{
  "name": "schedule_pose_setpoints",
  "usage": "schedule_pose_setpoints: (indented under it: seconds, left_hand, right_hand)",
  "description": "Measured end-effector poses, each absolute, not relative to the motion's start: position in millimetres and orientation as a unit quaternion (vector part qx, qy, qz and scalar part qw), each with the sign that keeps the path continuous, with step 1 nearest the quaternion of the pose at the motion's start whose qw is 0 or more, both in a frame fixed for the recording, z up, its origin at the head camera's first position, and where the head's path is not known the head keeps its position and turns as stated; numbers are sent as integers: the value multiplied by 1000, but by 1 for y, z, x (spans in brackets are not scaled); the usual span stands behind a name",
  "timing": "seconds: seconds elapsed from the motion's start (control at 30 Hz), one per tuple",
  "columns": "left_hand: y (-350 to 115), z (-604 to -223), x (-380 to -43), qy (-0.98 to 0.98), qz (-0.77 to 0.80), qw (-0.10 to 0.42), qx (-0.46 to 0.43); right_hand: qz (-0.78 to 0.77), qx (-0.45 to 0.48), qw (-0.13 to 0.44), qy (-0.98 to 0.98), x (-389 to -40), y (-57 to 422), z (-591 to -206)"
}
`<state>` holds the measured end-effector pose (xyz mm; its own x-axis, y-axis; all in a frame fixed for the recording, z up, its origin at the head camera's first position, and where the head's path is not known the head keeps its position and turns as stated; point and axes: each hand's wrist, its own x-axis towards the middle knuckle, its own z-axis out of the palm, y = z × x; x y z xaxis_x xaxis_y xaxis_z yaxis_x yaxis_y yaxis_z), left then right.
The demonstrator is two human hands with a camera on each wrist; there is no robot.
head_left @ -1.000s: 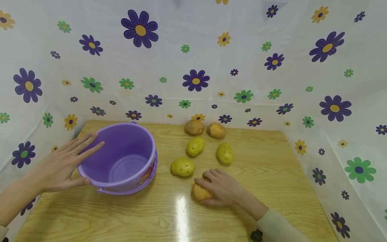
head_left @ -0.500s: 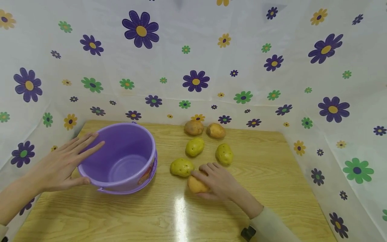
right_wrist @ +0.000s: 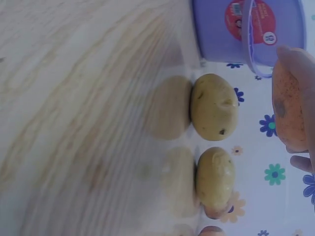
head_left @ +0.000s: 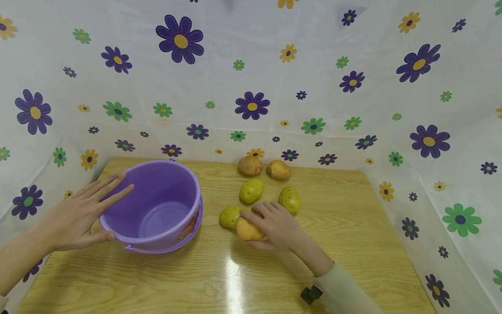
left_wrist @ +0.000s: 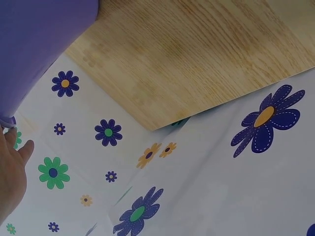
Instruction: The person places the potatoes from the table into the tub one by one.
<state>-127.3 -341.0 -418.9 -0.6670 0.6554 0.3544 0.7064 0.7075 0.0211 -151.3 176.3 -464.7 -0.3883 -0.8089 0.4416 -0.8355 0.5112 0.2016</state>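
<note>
My right hand (head_left: 276, 226) grips a tan potato (head_left: 248, 229), its fingers curled over the top and the thumb below. In the right wrist view that potato (right_wrist: 289, 105) is raised off the wooden surface. Just behind it in the head view lies a yellow-green potato (head_left: 228, 216), partly covered by the held one. On the left, a purple bucket (head_left: 157, 244) stands upright with its mouth tilted into view and nothing inside. My left hand (head_left: 80, 213) rests on the bucket's left rim with fingers spread straight.
Two more yellow-green potatoes, one left (head_left: 251, 191) and one right (head_left: 290, 200), lie farther back. Two brown potatoes, one left (head_left: 250, 166) and one right (head_left: 279, 169), sit by the table's back edge. Flowered sheeting (head_left: 219, 87) encloses the wooden table (head_left: 188, 279).
My right hand has lifted the tan potato and carried it left and slightly back, now overlapping the nearest yellow-green potato. My left hand has stayed on the bucket rim.
</note>
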Motion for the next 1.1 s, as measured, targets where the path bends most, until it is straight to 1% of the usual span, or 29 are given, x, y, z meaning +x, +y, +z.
schedule_pose_setpoints:
  seconds: [0.3, 0.47, 0.9, 1.1]
  left_hand:
    - [-340, -420, -129, -908, -79, 165, -376]
    - [-340, -419, -129, -908, -80, 165, -378]
    - [-339, -419, -127, -909, -81, 165, -374]
    - [-340, -418, -127, -909, -82, 166, -373]
  right_hand:
    - [79, 488, 277, -824, -158, 165, -445]
    - [80, 484, 288, -822, -161, 158, -431]
    - [77, 488, 291, -819, -168, 130, -407]
    - [86, 496, 284, -816, -171, 113, -397]
